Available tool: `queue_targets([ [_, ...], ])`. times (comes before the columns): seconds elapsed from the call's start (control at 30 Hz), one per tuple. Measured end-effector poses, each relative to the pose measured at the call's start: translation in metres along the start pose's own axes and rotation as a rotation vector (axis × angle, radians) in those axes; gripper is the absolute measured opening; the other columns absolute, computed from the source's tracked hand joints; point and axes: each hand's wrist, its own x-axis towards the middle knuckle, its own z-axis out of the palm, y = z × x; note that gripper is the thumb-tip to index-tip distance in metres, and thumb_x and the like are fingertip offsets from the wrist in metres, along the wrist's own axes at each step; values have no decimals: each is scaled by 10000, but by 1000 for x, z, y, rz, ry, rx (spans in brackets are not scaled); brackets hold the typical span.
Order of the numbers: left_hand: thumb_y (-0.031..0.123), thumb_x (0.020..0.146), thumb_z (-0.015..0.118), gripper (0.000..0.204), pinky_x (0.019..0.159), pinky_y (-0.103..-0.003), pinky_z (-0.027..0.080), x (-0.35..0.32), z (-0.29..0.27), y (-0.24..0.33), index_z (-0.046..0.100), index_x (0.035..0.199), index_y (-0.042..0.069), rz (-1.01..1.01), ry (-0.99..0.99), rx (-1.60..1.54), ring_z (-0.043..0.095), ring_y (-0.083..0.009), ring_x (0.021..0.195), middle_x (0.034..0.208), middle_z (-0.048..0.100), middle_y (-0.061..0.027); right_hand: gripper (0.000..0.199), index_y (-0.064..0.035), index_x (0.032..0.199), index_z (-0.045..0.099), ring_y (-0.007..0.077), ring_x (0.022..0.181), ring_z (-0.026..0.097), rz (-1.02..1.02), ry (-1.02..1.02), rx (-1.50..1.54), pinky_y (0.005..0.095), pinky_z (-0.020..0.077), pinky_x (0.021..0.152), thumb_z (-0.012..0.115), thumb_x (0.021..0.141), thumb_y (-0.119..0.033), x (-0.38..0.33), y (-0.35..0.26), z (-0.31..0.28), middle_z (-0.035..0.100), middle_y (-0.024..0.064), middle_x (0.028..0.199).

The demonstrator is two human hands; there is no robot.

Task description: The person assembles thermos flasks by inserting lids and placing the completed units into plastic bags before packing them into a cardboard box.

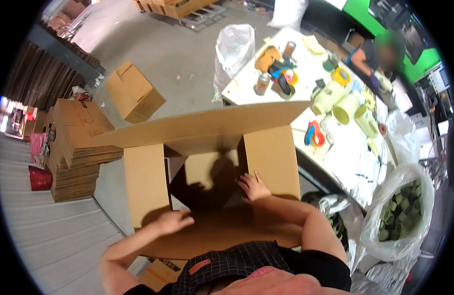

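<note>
A large cardboard box (271, 152) stands in front of me with its top flaps folded outward. The far flap (212, 120) rises at a slant, and the near flap (207, 236) spreads toward my body. Light falls on part of the inside, with shadows of my head and hand across it. My right hand (255, 187) rests at the inner edge of the right flap, fingers apart. Over the near left corner of the opening is my left hand (175, 221), its fingers stretched to the right and gripping nothing visible.
A stack of flattened cartons (81, 147) stands left, with a closed carton (133, 93) on the floor behind. On the right, a white table (350, 162) bears tape dispensers (314, 133) and pale green pipe fittings (345, 109). A plastic sack (396, 216) holds green pieces. A co-worker (379, 61) is beyond.
</note>
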Motion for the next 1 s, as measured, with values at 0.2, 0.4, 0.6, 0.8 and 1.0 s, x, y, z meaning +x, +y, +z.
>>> queue_targets([
  [0.2, 388, 838, 704, 379, 769, -412, 521, -85, 25, 74, 664, 1131, 151, 309, 302, 345, 654, -249, 915, 941, 661, -79, 750, -74, 1403, 459, 361, 1372, 408, -311, 571, 146, 584, 246, 1187, 775, 761, -298, 73, -2, -50, 445, 158, 1465],
  [0.4, 303, 742, 791, 673, 1131, -559, 282, 110, -5, 51, 524, 1297, 32, 199, 903, 424, 429, -355, 1329, 1362, 539, -167, 415, -81, 1046, 645, 350, 1059, 603, -159, 948, -152, 524, 457, 959, 749, 759, -362, 154, 17, -279, 626, 156, 1129],
  [0.6, 431, 704, 809, 909, 1169, -633, 171, 105, 34, 66, 436, 1406, -8, 438, 963, 523, 284, -379, 1467, 1556, 363, -194, 561, -3, 1100, 666, 328, 1031, 642, -253, 686, 145, 441, 512, 895, 633, 898, -526, 30, -12, -123, 677, 156, 1083],
  [0.8, 196, 702, 783, 911, 1211, -568, 97, 104, 45, 65, 335, 1460, -38, -68, 716, 295, 175, -385, 1507, 1585, 281, -236, 338, 27, 1101, 669, 147, 907, 643, 731, 1081, 968, 304, 491, 843, 609, 979, -282, -21, 206, -138, 724, 104, 966],
  [1.0, 137, 607, 821, 1089, 1220, -564, 99, 84, 47, 59, 237, 1518, 13, -208, 730, 365, 186, -403, 1500, 1600, 243, -236, 626, 61, 1197, 574, 395, 1082, 634, 1328, 589, 93, 464, 413, 1051, 743, 814, -405, -31, 362, 21, 672, 252, 1099],
])
